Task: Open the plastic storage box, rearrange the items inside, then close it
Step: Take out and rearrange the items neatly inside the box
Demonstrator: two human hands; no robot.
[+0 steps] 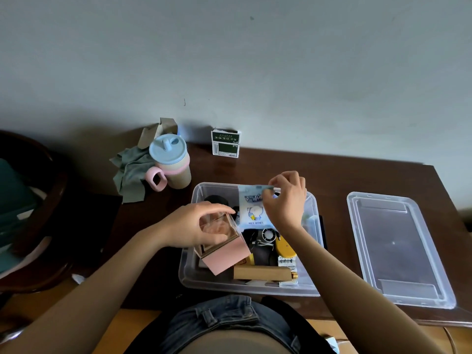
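Note:
The clear plastic storage box [255,287] stands open on the dark wooden table, right in front of me. Its clear lid [398,249] lies flat to the right. My left hand [196,226] grips a small clear case with a pink base [224,254], tilted over the box's left side. My right hand [286,198] pinches the top edge of a light blue wet wipes packet [252,210] held upright above the box's far half. Inside lie a small fan [268,235], a yellow round item [284,247], a tan cardboard box [260,273] and dark items.
A cup with a blue lid and pink handle [171,164] stands at the back left beside a grey cloth [130,172] and a torn cardboard piece [158,129]. A green and white carton [226,144] stands by the wall. A dark chair [33,213] is at left.

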